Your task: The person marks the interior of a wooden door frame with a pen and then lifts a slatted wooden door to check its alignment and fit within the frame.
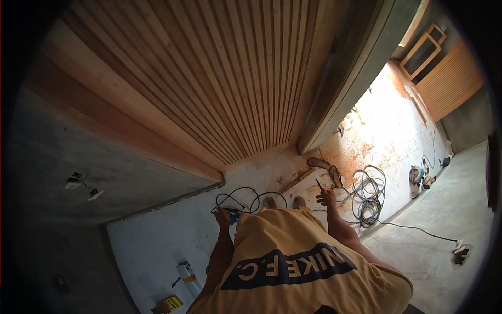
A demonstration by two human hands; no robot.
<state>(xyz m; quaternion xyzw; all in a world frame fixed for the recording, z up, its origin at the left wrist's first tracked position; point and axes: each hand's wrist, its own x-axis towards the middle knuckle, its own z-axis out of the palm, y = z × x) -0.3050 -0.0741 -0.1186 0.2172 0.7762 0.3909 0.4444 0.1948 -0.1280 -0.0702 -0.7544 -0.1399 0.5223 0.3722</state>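
My left hand (223,216) is low at my left side, closed around a blue power tool (234,218) that is mostly hidden by the hand and shirt. A black cord (236,189) loops across the floor beside it. In front of my right side, my right hand (327,198) grips a thin, dark, pointed rod (319,184), tip upward; its exact kind is too small to make out. Ahead of me stands a tall slatted wooden door panel (246,78) in a wooden frame (130,133). Neither hand touches it.
Sandals (335,177) lie near the doorway, beside a coiled cable (369,210) on the floor. A circular saw (415,176) rests by the right wall, below another slatted panel (451,81). A wall socket (460,253) is at right; a yellow box (172,302) lies lower left.
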